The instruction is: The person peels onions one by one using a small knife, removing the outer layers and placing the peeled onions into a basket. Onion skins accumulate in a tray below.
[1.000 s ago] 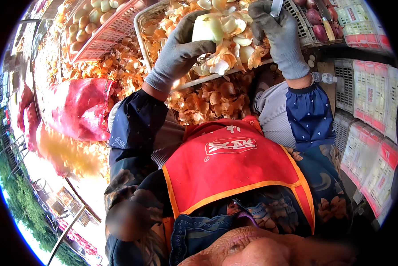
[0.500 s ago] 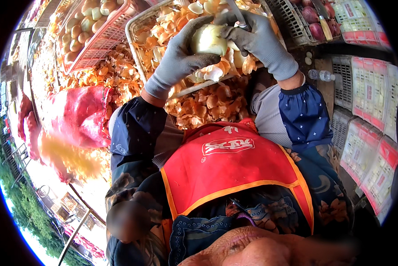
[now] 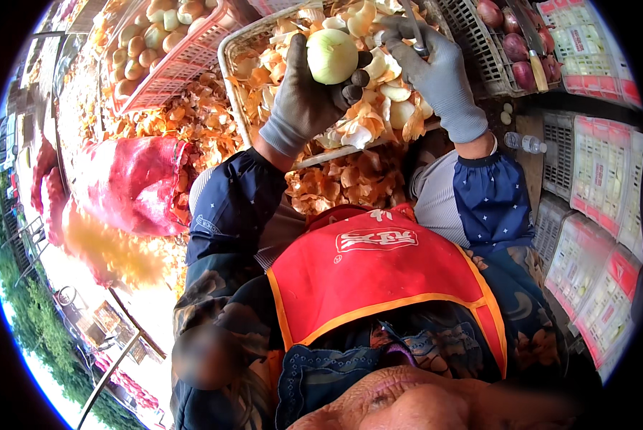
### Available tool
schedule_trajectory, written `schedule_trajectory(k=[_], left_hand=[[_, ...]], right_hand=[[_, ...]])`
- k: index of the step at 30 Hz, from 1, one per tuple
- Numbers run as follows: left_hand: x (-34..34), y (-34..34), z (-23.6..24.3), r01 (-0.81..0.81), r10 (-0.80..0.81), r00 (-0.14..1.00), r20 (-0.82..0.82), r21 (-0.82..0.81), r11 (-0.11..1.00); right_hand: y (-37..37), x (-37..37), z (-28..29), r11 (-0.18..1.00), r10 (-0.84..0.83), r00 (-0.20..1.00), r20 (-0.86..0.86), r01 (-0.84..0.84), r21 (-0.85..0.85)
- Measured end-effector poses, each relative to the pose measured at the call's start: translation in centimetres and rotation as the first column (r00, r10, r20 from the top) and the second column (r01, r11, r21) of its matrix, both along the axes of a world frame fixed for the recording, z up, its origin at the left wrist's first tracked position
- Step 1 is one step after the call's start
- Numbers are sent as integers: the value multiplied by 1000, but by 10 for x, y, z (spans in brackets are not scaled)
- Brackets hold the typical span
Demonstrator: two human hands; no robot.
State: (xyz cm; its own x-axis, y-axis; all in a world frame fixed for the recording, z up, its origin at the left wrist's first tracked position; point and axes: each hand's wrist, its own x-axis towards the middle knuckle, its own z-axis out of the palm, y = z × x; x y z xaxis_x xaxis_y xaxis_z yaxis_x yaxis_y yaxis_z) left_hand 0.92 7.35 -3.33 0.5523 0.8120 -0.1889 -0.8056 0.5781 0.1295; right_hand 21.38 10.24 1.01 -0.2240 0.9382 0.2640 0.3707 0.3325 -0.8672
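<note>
My left hand (image 3: 310, 97), in a grey glove, is closed round a peeled pale yellow-green onion (image 3: 332, 57), with dark fingertips curled at its right side. My right hand (image 3: 429, 72), also gloved, grips a metal knife (image 3: 414, 24) just right of the onion, blade upward and apart from it. Both hands are over a white plastic tray (image 3: 231, 75) heaped with orange onion skins (image 3: 361, 125) and pale peeled pieces. More loose skins lie below the tray, between my legs.
At upper left stands a pink crate (image 3: 167, 77) of onions. A red mesh sack (image 3: 131, 186) lies left. At upper right, a dark crate (image 3: 479, 50) holds red onions and a wooden-handled knife (image 3: 538, 70). A plastic bottle (image 3: 529, 143) and wrapped crates (image 3: 601, 172) are on the right.
My left hand has turned, showing more of the onion, and shifted right. My right hand moved in to the onion, then drew back to the right with the knife.
</note>
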Motion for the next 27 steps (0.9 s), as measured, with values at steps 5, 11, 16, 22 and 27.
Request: schedule_trajectory(k=[5,11,16,22,27], left_hand=[[8,9,-2,-37,28,992,-124,-74,997],[12,18,3,-79,76,979,-188,-12,997],[7,20,0,-106,101,973,-208,-12,994],[6,16,11,-124,96,973,-210,-124,984],[2,13,11,-28,16,998,-69,-173,984]], right_hand=[[5,-13,-10,993,76,997,32,-78,91],[17,-17,-8,915,81,920,384,-221,337],[18,-20,-16,888,76,793,604,-330,321],[20,-22,-18,832,-6,729,684,-376,408],[29,-15,-24,824,-45,687,725,-385,416]])
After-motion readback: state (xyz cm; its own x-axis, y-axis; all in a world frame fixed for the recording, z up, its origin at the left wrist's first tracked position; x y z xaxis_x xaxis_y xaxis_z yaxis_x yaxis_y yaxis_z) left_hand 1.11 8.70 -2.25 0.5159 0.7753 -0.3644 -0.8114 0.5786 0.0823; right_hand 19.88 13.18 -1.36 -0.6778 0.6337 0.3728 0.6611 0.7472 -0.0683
